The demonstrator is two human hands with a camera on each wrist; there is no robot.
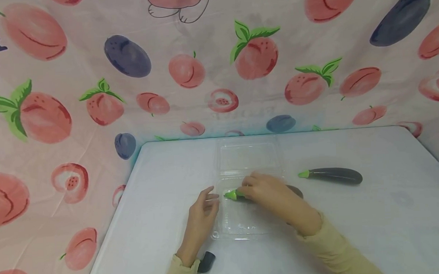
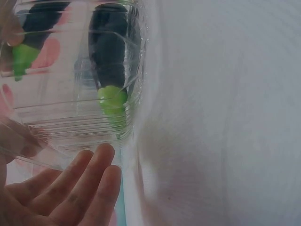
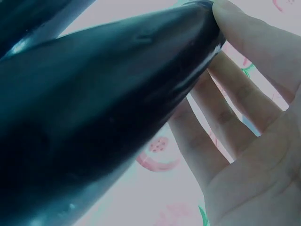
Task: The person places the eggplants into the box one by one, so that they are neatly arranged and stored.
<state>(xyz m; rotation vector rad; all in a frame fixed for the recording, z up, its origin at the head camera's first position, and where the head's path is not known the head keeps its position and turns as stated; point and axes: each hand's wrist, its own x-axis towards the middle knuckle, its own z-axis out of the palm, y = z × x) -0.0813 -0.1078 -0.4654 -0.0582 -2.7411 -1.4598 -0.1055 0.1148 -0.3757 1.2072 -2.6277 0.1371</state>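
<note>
My right hand (image 1: 266,191) grips a dark eggplant (image 1: 295,190) with a green stem end, over the base of a clear plastic clamshell box (image 1: 244,229). Thumb and fingertips meet the eggplant (image 3: 108,89) at one end in the right wrist view. A second eggplant (image 2: 108,47) shows through the clear plastic in the left wrist view, green end toward the left hand. My left hand (image 1: 202,210) is at the box's left edge, its fingers (image 2: 89,188) fairly straight and close to the rim. The right hand and forearm hide the held eggplant's middle in the head view.
An eggplant (image 1: 335,176) lies on the white table (image 1: 390,236) right of the box, stem end pointing left. The box's lid (image 1: 247,156) lies folded open toward the table's back edge. A fruit-printed cloth (image 1: 201,32) hangs behind and at the left.
</note>
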